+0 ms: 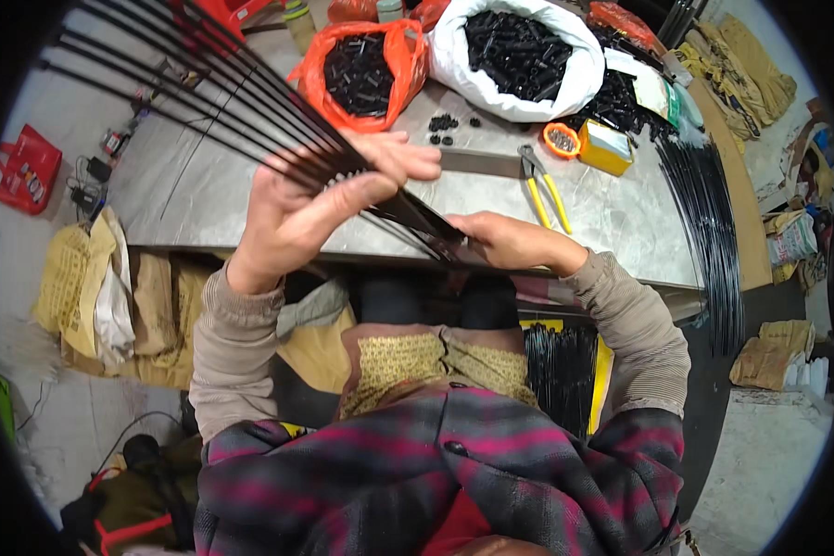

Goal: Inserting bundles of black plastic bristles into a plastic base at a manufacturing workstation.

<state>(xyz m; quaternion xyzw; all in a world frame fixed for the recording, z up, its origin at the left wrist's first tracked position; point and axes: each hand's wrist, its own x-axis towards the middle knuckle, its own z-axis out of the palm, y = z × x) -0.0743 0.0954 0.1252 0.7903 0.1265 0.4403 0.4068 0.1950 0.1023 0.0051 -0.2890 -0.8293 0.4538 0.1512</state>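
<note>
A fan of long, thin black rods (250,111) slants from the upper left down to the table's near edge. My left hand (292,218) is wrapped round the rods partway along, thumb across them and fingertips stretched past the far side. The fingers of my right hand (519,243) are closed on the gathered lower end of the rods, and that end is partly hidden by the hand. Yellow-handled pliers (547,190) lie on the table just beyond my right hand. A flat dark metal bar (482,164) lies behind the rods.
On the grey table (621,222) stand a red bag (408,69) and a white bag (565,83) of small black pieces. An orange cup (562,139) of small metal parts sits beside a yellow box (606,150). More black rods (704,232) overhang the right edge.
</note>
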